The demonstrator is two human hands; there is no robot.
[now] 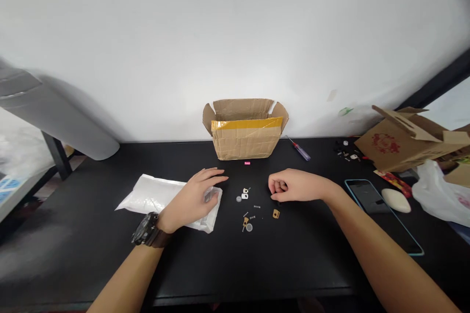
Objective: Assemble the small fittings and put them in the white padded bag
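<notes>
Two hands live: we've got L hand (193, 200) loosely spread on white poly mailer (147, 194), R hand (295, 186) curled, pinch unclear, by small parts (246, 208) on black surface (304, 264), seemingly sorting, next needs fingertip pickup.

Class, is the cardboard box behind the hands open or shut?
Open: the cardboard box has its top flaps spread outward, with its inside back wall showing.

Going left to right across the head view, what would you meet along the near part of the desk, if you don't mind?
White plastic pouch, scattered small parts, right hand, blue-edged phone, white plastic bag.
</notes>
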